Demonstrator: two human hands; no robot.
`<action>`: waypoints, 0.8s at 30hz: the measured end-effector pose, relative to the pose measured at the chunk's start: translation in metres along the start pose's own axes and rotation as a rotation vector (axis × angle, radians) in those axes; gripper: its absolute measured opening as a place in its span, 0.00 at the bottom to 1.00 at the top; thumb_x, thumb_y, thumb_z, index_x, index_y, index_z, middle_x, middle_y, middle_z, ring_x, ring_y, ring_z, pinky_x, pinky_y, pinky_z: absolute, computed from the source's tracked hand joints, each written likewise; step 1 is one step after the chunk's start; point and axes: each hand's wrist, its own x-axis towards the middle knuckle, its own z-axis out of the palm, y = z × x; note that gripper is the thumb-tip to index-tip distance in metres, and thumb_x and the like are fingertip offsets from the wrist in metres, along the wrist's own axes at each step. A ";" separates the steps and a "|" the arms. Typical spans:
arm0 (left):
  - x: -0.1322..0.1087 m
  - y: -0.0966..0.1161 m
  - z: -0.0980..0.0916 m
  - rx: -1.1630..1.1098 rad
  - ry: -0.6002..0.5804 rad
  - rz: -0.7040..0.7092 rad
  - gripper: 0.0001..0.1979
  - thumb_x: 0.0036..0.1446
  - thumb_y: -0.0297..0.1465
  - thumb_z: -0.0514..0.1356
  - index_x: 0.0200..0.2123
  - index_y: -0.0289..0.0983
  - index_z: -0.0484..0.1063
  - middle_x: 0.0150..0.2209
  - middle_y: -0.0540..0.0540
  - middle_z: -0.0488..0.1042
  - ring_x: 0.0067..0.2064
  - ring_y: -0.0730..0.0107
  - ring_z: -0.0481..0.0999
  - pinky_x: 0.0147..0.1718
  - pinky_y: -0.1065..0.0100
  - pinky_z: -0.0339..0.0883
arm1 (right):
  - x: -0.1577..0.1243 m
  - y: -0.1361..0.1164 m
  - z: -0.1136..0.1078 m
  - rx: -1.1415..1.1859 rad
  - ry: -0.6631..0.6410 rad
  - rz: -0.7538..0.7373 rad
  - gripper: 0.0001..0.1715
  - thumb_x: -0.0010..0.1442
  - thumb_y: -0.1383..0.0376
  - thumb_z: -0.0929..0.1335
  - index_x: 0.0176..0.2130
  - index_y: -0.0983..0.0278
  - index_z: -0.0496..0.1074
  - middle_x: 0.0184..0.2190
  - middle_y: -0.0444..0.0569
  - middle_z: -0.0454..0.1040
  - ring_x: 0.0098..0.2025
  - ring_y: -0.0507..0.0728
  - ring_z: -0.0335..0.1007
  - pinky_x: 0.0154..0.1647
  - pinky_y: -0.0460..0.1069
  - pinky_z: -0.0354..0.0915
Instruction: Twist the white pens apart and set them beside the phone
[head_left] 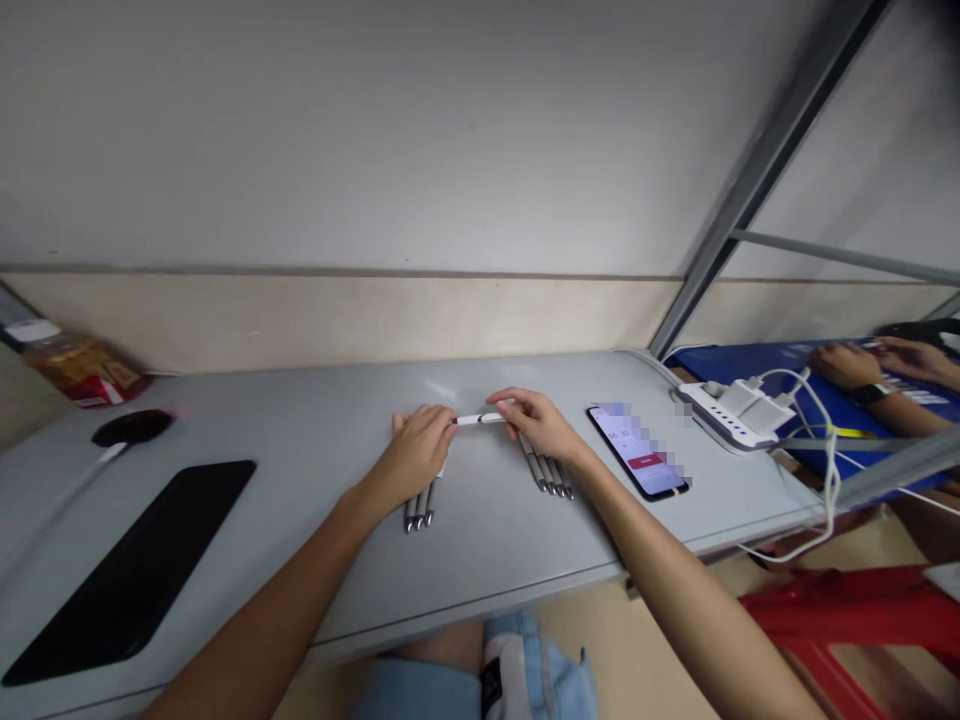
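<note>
gray wall [450, 150] fills the back, and below it runs a long gray desk [322, 425]. a red stool [840, 610] stands low at the right. on the desk, a flat black slab [135, 570] lies at the left, and a white power strip [731, 415] and a lit phone [637, 452] lie at the right.

the left hand [418, 450] is curled with its palm down, and its fingertips hold one end of a white pen [471, 419]. the right hand [538, 420] is nearly closed, with thumb and finger pinching the other end. so the pen lies sideways between the two hands. both arms reach in from the bottom and lean toward each other. three more pens [420, 508] lie side by side under the left hand, and four others [553, 475] lie under the right.
</note>
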 end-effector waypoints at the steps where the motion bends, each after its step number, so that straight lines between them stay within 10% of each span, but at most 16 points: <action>1: 0.000 0.000 -0.001 -0.002 0.006 -0.004 0.12 0.67 0.33 0.44 0.39 0.39 0.65 0.36 0.49 0.72 0.42 0.65 0.69 0.40 0.63 0.50 | 0.000 -0.001 -0.001 0.043 -0.002 0.007 0.19 0.63 0.54 0.63 0.48 0.63 0.71 0.21 0.41 0.64 0.24 0.50 0.57 0.26 0.45 0.54; 8: 0.001 -0.001 -0.005 -0.006 0.020 -0.009 0.12 0.67 0.33 0.44 0.39 0.39 0.65 0.36 0.48 0.72 0.42 0.64 0.68 0.40 0.62 0.49 | -0.002 -0.003 -0.007 0.051 -0.097 0.081 0.22 0.63 0.51 0.62 0.33 0.66 0.71 0.19 0.41 0.62 0.22 0.49 0.54 0.25 0.45 0.53; 24: 0.000 0.000 -0.003 -0.026 -0.014 -0.005 0.13 0.68 0.34 0.43 0.40 0.40 0.65 0.37 0.48 0.72 0.43 0.64 0.67 0.41 0.61 0.49 | -0.003 -0.003 -0.007 -0.001 -0.095 0.094 0.23 0.62 0.50 0.62 0.33 0.66 0.71 0.17 0.40 0.61 0.20 0.49 0.55 0.23 0.45 0.53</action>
